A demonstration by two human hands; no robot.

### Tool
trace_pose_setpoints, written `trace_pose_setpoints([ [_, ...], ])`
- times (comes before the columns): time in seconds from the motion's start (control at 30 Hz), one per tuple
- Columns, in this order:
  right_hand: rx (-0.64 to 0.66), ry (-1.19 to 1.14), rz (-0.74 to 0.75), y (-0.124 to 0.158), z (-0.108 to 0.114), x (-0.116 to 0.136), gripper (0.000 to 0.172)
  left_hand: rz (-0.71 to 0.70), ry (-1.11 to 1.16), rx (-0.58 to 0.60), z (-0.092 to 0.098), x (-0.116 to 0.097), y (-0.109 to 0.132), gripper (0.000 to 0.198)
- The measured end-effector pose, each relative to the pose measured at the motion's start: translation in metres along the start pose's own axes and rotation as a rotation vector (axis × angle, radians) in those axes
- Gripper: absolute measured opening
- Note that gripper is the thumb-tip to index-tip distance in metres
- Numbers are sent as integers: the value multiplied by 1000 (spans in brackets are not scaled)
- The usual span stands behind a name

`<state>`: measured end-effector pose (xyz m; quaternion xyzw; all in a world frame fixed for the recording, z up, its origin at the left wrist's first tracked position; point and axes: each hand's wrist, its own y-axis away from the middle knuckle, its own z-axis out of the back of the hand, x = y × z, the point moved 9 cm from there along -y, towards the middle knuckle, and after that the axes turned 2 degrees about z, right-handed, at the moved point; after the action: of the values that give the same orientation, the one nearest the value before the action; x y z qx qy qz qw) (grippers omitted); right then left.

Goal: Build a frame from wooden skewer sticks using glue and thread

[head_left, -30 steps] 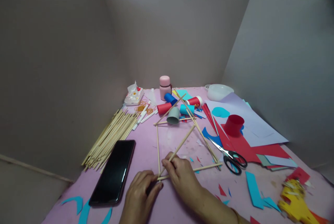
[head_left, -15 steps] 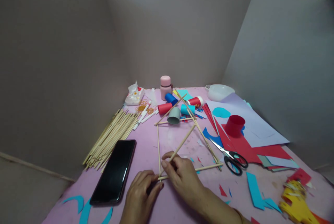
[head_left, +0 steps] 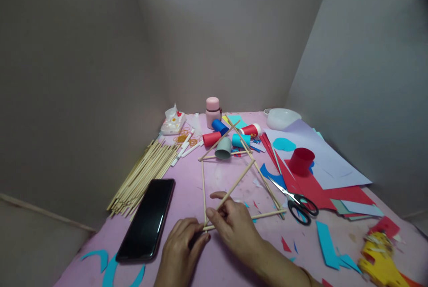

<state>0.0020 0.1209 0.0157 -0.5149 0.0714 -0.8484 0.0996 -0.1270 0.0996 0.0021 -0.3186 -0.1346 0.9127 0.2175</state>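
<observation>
A frame of thin wooden sticks (head_left: 203, 189) lies on the pink table, with two sticks crossing in a raised peak at its far side. My left hand (head_left: 183, 244) pinches the frame's near left corner, where stick ends meet. Between the thumb and fingers of my right hand (head_left: 234, 226) is a slanted wooden stick (head_left: 236, 183). Its lower end is at that same corner and its upper end leans up and to the right. My right hand partly hides the near stick (head_left: 267, 214) of the frame. How the corner is fastened cannot be made out.
Left of the frame are a black phone (head_left: 147, 220) and a pile of wooden sticks (head_left: 147, 175). Scissors (head_left: 296, 200), red paper (head_left: 321, 193) and a red paper tube (head_left: 302, 161) lie to the right. Colored tubes (head_left: 223, 148) and a pink flask (head_left: 213, 113) stand farther back.
The slanted stick in my right hand has tipped slightly to the right and lower at its upper end. My left hand stays at the corner.
</observation>
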Motion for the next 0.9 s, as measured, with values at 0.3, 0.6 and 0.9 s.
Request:
trace_pose_setpoints([
  [0.3, 0, 10, 6, 1, 2, 3, 37, -19, 3, -34, 1, -1, 0, 8],
  [0.6, -10, 57, 38, 1, 4, 9, 37, 1, -7, -20, -1, 2, 2, 7],
  [0.9, 9, 40, 32, 2, 2, 10, 36, 54, -31, 1, -2, 4, 3, 16],
])
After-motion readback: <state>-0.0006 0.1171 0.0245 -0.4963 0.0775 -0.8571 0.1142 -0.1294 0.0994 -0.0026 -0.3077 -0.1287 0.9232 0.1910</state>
